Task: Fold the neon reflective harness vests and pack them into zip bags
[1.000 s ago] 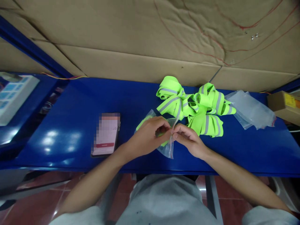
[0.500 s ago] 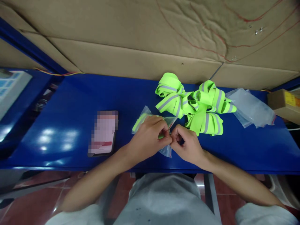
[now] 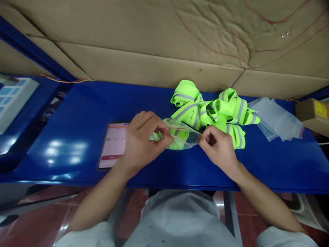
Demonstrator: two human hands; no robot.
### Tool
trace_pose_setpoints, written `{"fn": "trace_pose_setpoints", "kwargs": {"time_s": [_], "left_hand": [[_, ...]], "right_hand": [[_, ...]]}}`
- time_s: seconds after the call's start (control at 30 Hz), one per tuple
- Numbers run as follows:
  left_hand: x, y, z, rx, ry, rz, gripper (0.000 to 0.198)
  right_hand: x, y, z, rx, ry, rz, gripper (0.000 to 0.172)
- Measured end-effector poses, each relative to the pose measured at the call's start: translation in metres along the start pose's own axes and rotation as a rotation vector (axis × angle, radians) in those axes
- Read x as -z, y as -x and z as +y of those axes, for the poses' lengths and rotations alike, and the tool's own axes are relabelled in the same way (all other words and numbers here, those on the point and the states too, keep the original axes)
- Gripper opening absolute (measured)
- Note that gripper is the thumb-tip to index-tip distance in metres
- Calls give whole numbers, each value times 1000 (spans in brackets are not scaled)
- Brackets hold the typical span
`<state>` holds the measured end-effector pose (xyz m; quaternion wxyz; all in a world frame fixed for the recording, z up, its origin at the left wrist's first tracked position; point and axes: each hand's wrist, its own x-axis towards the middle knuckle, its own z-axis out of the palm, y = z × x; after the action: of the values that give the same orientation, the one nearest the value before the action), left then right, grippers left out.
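Pinches the bag (image 3: 190, 140) at one side between thumb and finger of the left hand (image 3: 142, 137), and at the other likewise with the right hand (image 3: 221, 149). Holds it over the table (image 3: 138, 103), with green strap (image 3: 181, 136) inside, near the loose straps (image 3: 218, 108) and right of the phone (image 3: 112, 145).
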<state>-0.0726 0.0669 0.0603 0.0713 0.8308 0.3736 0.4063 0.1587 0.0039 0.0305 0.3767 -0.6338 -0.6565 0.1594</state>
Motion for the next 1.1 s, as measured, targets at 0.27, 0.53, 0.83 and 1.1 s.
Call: {"fn": "trace_pose_setpoints", "kwargs": {"time_s": [0.27, 0.53, 0.83, 1.1], "left_hand": [[-11, 1, -32, -87, -52, -568, 108], [-20, -1, -35, -26, -28, -601, 89], [-21, 1, -38, -307, -87, -246, 62], [-28, 5, -26, -339, -212, -192, 53]], "right_hand": [[2, -4, 15, -7, -67, -70, 19], [12, -6, 22, 56, -77, -41, 17], [18, -11, 33, 16, -296, -221, 20], [29, -13, 27, -111, -491, -430, 25]]}}
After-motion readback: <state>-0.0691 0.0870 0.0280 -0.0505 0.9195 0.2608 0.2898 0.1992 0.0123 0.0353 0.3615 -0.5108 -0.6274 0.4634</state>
